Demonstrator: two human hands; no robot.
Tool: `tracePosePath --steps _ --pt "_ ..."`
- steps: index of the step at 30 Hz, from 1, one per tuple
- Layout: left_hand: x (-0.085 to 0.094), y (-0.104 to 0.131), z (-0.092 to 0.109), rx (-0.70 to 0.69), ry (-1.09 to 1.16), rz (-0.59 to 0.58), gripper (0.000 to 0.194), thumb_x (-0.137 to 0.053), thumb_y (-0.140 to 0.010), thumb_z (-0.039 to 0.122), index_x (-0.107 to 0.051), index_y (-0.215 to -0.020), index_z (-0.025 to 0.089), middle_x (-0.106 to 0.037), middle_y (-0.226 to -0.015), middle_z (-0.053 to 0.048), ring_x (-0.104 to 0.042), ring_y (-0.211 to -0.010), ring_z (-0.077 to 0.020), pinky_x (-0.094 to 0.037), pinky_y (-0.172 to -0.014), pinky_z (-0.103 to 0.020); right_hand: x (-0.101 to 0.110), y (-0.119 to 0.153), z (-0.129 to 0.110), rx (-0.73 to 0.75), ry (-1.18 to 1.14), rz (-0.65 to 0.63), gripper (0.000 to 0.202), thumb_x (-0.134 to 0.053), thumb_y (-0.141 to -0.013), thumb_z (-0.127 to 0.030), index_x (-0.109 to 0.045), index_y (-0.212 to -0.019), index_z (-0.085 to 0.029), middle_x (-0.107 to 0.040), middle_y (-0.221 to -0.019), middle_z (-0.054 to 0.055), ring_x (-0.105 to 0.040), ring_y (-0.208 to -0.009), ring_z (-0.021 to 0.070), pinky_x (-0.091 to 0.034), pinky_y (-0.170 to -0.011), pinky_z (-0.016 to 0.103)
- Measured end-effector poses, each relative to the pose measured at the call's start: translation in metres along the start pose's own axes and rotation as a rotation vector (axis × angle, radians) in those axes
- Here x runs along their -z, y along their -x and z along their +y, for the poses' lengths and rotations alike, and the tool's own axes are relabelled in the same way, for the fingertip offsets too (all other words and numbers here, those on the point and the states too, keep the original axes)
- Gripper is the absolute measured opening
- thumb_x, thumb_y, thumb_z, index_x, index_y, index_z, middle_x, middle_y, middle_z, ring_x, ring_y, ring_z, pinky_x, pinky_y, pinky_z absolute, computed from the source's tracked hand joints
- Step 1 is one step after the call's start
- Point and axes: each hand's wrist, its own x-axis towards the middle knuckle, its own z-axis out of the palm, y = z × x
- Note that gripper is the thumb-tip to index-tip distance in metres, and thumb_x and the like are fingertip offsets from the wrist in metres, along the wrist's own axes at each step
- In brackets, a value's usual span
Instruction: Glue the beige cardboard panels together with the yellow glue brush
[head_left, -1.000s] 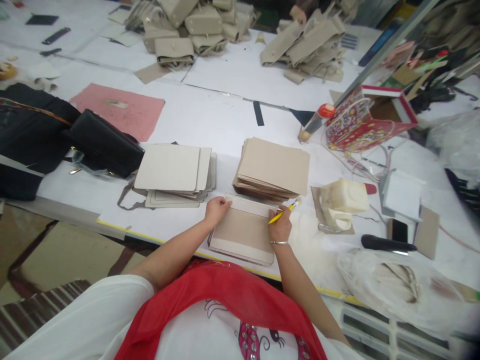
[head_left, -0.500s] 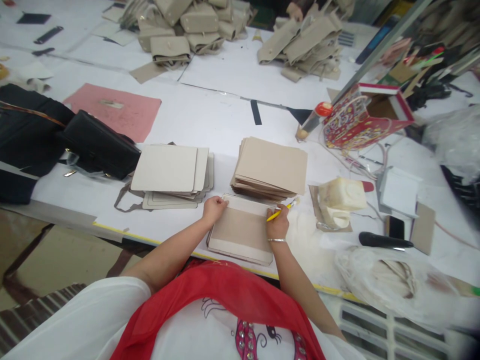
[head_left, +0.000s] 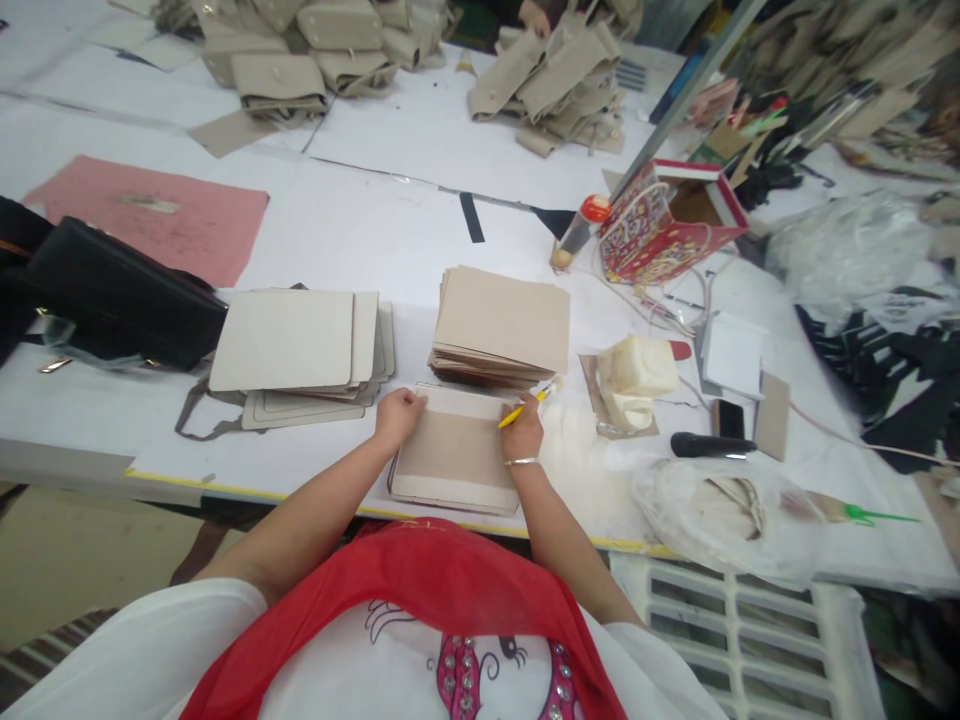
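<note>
A beige panel (head_left: 457, 447) with paler bands along its edges lies on a thin stack near the table's front edge. At its far left corner, my left hand (head_left: 397, 417) is closed, thumb and fingers pinching the edge. My right hand (head_left: 523, 432) rests at the panel's right edge, closed around a yellow-handled brush (head_left: 517, 412) whose bristles point away to the right. Just beyond the panel stands a pile of beige sheets (head_left: 501, 318). Left of it is a stack of pale, round-cornered panels (head_left: 285, 340).
A cut-open plastic container (head_left: 637, 368) stands on cardboard to the right, near a black phone (head_left: 727, 420) and a plastic bag (head_left: 675, 510). A red paper bag (head_left: 667, 235) and a red-capped bottle (head_left: 581, 232) are behind. At left lies a black handbag (head_left: 124, 292). Another person's hand (head_left: 535, 18) shows at the back.
The view has swung to the right, so the table's contents sit further left. Both hands keep their places at the panel's edges, the brush still in the right.
</note>
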Motion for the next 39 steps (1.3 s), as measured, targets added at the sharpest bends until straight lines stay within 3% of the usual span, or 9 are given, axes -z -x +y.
tracePosePath --steps 4,8,13,19,23,27,31,36,39 --pt "0.009 -0.001 -0.005 -0.056 -0.148 0.046 0.027 -0.057 -0.072 0.044 -0.055 -0.068 0.018 -0.056 -0.064 -0.002 -0.053 -0.063 -0.0176 -0.039 -0.060 -0.028 0.012 -0.003 0.011 -0.008 0.024 0.094 0.041 -0.051 -0.078 -0.036 -0.044 -0.112 -0.015 -0.059 -0.095 0.010 -0.056 -0.083 0.0203 -0.045 -0.071 0.032" --pt "0.013 0.015 -0.004 -0.426 -0.243 0.184 0.030 -0.045 -0.084 0.036 -0.055 -0.102 0.013 -0.060 -0.099 -0.013 -0.055 -0.095 -0.0229 -0.042 -0.082 -0.035 0.031 0.006 0.025 -0.001 -0.013 0.162 0.037 -0.046 -0.082 -0.033 -0.041 -0.113 -0.014 -0.058 -0.094 0.009 -0.057 -0.082 0.0190 -0.048 -0.074 0.035" --pt "-0.009 0.040 0.005 -0.884 -0.421 -0.107 0.051 -0.044 -0.086 0.041 -0.042 -0.130 0.015 -0.041 -0.137 -0.015 -0.033 -0.129 -0.0260 -0.021 -0.107 -0.043 0.024 0.032 0.017 0.314 -0.054 0.036 0.034 -0.037 -0.086 -0.022 -0.042 -0.118 -0.015 -0.056 -0.113 0.014 -0.053 -0.106 0.0226 -0.045 -0.089 0.043" --pt "0.003 0.040 -0.014 -0.622 -0.595 -0.056 0.075 -0.046 -0.079 0.058 -0.034 -0.136 0.011 -0.031 -0.143 -0.019 -0.024 -0.133 -0.0319 -0.011 -0.108 -0.050 0.011 0.043 0.015 0.435 -0.025 -0.089 0.037 -0.041 -0.084 -0.020 -0.042 -0.121 -0.014 -0.055 -0.117 0.016 -0.050 -0.112 0.0263 -0.043 -0.092 0.049" --pt "0.050 0.034 -0.032 -0.596 -0.559 0.108 0.060 -0.042 -0.085 0.050 -0.042 -0.132 0.012 -0.039 -0.139 -0.017 -0.030 -0.131 -0.0282 -0.017 -0.108 -0.045 0.023 0.040 0.017 0.409 -0.070 -0.038 0.037 -0.042 -0.084 -0.028 -0.043 -0.119 -0.015 -0.056 -0.113 0.014 -0.053 -0.108 0.0253 -0.045 -0.090 0.047" --pt "0.107 0.017 -0.057 -0.450 -0.600 0.363 0.064 -0.048 -0.082 0.044 -0.034 -0.136 0.012 -0.030 -0.143 -0.018 -0.021 -0.135 -0.0295 -0.018 -0.107 -0.046 0.035 0.044 0.016 0.334 -0.078 0.019 0.038 -0.042 -0.084 -0.033 -0.044 -0.118 -0.017 -0.057 -0.110 0.013 -0.056 -0.101 0.0261 -0.049 -0.083 0.045" --pt "0.151 -0.004 -0.087 -0.258 -0.720 0.312 0.063 -0.054 -0.077 0.028 -0.034 -0.136 0.016 -0.044 -0.134 -0.017 -0.036 -0.126 -0.0315 -0.024 -0.103 -0.050 0.042 0.050 0.014 0.303 -0.101 0.043 0.035 -0.042 -0.084 -0.037 -0.046 -0.115 -0.019 -0.058 -0.107 0.013 -0.059 -0.095 0.0264 -0.051 -0.073 0.041" --pt "0.170 -0.002 -0.107 -0.385 -0.772 0.160 0.045 -0.048 -0.076 0.016 -0.051 -0.121 0.018 -0.062 -0.104 -0.012 -0.055 -0.099 -0.0253 -0.041 -0.087 -0.037 0.060 0.055 0.013 0.189 -0.199 0.025 0.033 -0.044 -0.085 -0.042 -0.043 -0.110 -0.021 -0.063 -0.104 0.011 -0.063 -0.091 0.0238 -0.051 -0.068 0.035" --pt "0.175 0.011 -0.108 -0.534 -0.718 0.223 0.031 -0.044 -0.078 0.018 -0.058 -0.105 0.020 -0.063 -0.093 -0.009 -0.056 -0.091 -0.0232 -0.045 -0.080 -0.034 0.078 0.058 0.016 0.071 -0.236 -0.026 0.031 -0.038 -0.088 -0.043 -0.042 -0.109 -0.020 -0.068 -0.090 0.007 -0.066 -0.081 0.0210 -0.050 -0.068 0.034"
